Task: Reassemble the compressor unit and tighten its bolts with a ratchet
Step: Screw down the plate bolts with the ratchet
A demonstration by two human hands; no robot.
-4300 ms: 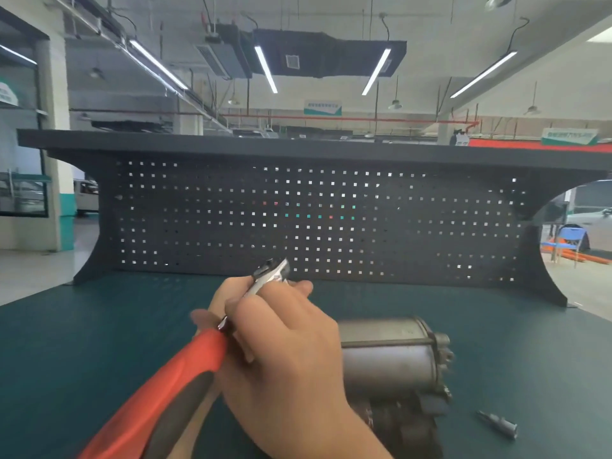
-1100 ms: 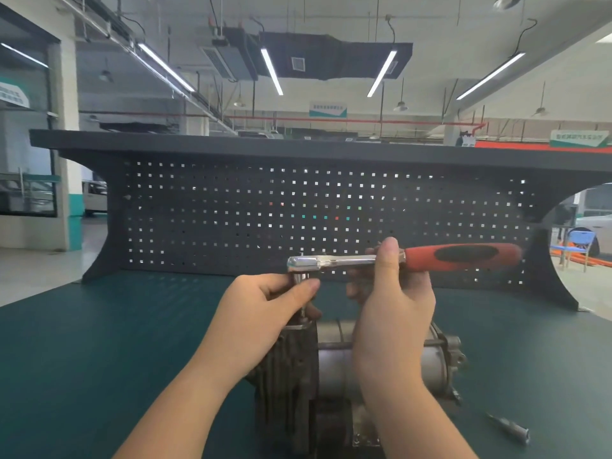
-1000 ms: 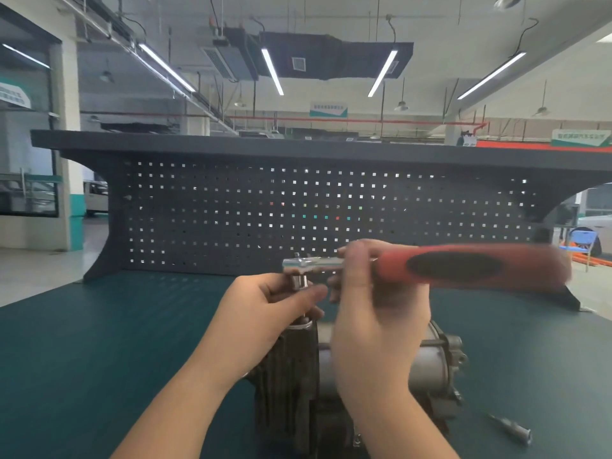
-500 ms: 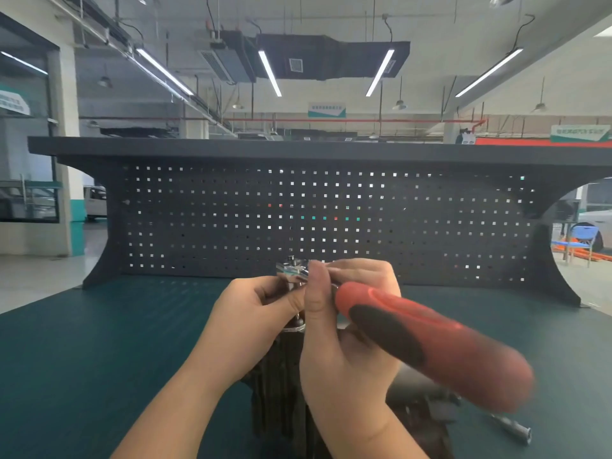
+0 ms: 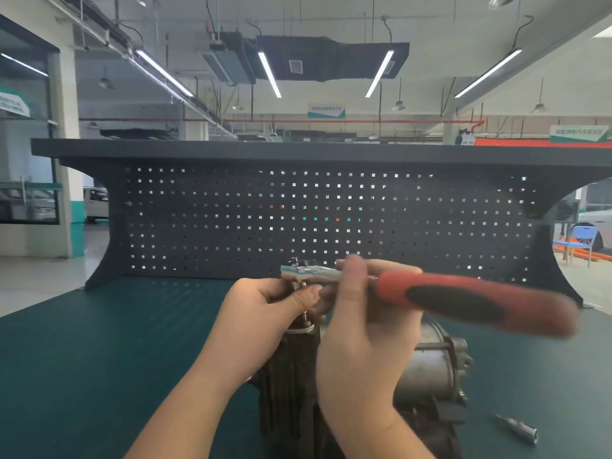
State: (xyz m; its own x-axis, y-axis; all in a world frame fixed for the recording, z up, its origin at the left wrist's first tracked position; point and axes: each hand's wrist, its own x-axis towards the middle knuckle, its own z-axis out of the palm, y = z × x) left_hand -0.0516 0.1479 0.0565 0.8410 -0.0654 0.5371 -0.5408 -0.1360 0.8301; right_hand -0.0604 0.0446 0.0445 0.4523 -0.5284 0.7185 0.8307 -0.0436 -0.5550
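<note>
Red-and-black-handled steel ratchet [image 5: 430, 294] swung back rightward, pinched by right hand [image 5: 361, 342]; left hand [image 5: 261, 313] steadying its socket atop grey metal compressor unit [image 5: 427, 369]: tightening mid-stroke.

Dark teal counter [image 5: 99, 359], backed by a black perforated panel [image 5: 231, 226]. Resting on it: compressor unit [image 5: 430, 376] near the front edge, small metal socket bit [image 5: 518, 429] just to its right.

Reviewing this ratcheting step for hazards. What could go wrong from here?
1. The right hand grips the ratchet near its head rather than on the red handle, so leverage and control look weak.
2. The left hand pinches the socket extension; a slip could pinch fingers.
3. The compressor looks unclamped and may shift.
</note>
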